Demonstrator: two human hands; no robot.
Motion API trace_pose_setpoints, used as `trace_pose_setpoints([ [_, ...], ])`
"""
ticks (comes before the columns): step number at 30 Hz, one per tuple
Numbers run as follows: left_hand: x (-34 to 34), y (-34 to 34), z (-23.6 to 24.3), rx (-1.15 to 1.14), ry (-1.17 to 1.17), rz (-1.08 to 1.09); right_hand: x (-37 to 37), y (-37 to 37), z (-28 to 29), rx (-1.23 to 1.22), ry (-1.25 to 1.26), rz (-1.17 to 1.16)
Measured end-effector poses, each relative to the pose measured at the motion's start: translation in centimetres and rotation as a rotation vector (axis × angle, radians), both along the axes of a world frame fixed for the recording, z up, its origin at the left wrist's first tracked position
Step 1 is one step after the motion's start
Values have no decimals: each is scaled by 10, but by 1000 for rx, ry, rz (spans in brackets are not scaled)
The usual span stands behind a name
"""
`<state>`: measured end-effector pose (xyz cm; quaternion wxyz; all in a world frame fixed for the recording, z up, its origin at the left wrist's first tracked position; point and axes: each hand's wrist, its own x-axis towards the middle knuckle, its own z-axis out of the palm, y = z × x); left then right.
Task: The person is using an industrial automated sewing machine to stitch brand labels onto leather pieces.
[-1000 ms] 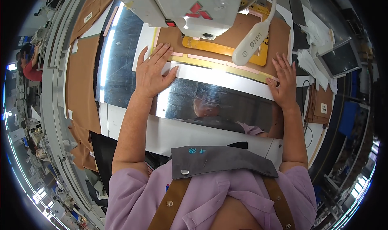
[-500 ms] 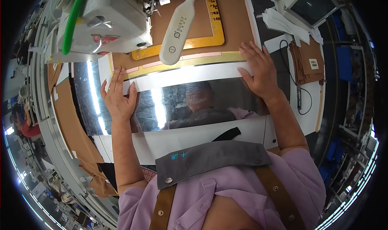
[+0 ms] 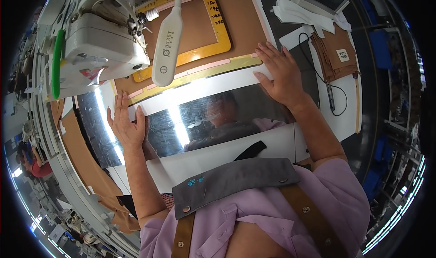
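My left hand (image 3: 126, 127) lies with fingers stretched out at the left end of a white strip (image 3: 197, 89), its fingertips reaching the edge of a brown sheet (image 3: 243, 19). At the strip's other end my right hand (image 3: 282, 78) rests, fingers extended, on the sheet's right edge. Between the hands, a yellow and pink band (image 3: 206, 73) runs along the sheet's near border. A yellow frame (image 3: 222, 35) lies on the sheet beyond it. Under my palms is a shiny metal plate (image 3: 204, 126) with reflections in it.
A white sewing machine (image 3: 106, 47) with a green handle (image 3: 57, 63) stands at left. A white lamp (image 3: 167, 51) hangs over the frame. Brown pieces (image 3: 334, 54), a corded pen-like tool (image 3: 331, 99) and white gloves (image 3: 302, 17) lie at right. Brown material (image 3: 84, 151) hangs at left.
The whole view has turned and shifted, so the machine, lamp and frame sit further left in the picture. Both hands stay flat at the strip's ends.
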<state>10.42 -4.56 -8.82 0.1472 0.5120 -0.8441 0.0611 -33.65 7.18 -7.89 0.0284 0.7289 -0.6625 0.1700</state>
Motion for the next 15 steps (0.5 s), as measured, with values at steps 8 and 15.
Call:
trace_pose_setpoints([
  [8,-1,1,-2,7,16,19,0,0,-1,1,-26,5],
  [15,-3,1,-3,-26,33,31,0,1,-2,-23,-13,0],
])
